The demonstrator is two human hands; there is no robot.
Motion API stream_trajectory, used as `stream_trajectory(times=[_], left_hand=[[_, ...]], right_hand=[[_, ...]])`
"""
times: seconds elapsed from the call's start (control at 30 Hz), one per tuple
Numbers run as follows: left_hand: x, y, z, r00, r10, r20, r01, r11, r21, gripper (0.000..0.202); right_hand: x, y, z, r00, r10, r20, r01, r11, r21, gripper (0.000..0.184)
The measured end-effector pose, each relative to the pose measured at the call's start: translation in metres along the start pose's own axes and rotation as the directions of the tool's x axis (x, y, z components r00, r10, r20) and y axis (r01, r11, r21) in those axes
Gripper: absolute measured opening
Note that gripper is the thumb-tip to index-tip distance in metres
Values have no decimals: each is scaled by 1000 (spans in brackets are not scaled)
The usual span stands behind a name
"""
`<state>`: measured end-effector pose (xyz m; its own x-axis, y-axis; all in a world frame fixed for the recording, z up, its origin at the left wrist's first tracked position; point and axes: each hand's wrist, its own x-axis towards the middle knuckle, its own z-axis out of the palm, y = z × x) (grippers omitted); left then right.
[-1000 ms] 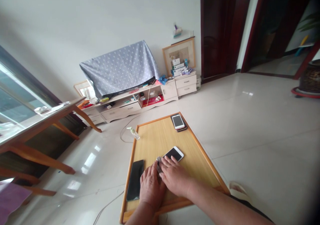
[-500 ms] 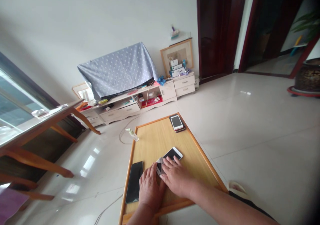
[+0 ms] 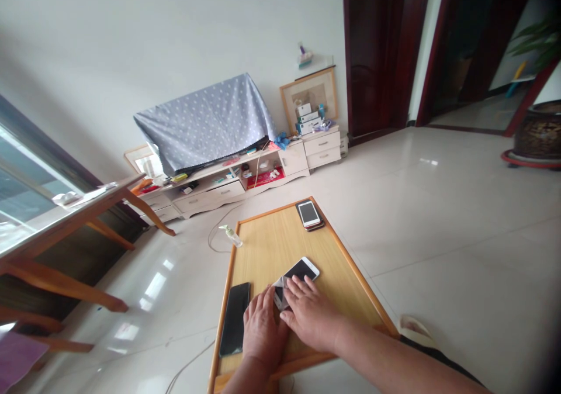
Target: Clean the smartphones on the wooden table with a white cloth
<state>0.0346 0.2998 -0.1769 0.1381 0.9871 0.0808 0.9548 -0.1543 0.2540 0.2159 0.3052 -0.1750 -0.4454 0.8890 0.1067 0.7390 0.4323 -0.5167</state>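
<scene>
A tiled floor [image 3: 442,236] is spreading across the room, with a cream TV cabinet [image 3: 210,194] standing against the far wall and a dotted blue cloth [image 3: 204,122] hanging over something on top of it. A wooden table with a glass top [image 3: 83,202] is standing at the left side of the view. On the floor in front of the person, a low wooden board with orange edges [image 3: 274,245] is lying flat and carrying several things. A black smartphone [image 3: 234,319] is lying face up near its left edge, and a white-framed smartphone [image 3: 309,214] is resting on another dark phone near the far corner. A small pump bottle [image 3: 231,235] is lying on the floor just beyond the board, beside a thin white cable [image 3: 221,210].

The left hand [image 3: 262,334] and the right hand [image 3: 310,317] are resting close together on the board, fingers spread and not clenched. A small translucent sheet [image 3: 280,293] is standing between them, touching the fingers of both hands, though whether they are gripping it cannot be told. The right hand's fingertips are reaching just beside a white smartphone [image 3: 302,269], which is lying face up on the board.
</scene>
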Motion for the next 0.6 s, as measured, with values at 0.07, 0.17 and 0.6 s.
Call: stream_trajectory(times=[0.07,0.17,0.6], left_hand=[[0,0,0,1000,5,-10,-5,1000,1,59],[-1,2,-1,1000,6,-21,-6,1000,6,59],[0,4,-3,1000,6,-16,-6,1000,7,59]], right_hand=[[-1,3,-4,1000,4,10,-4,1000,10,65],[4,17,-17,994,111,-19,-111,994,-15,64],[-13,12,-12,998,65,8,-65,998,-14,66]])
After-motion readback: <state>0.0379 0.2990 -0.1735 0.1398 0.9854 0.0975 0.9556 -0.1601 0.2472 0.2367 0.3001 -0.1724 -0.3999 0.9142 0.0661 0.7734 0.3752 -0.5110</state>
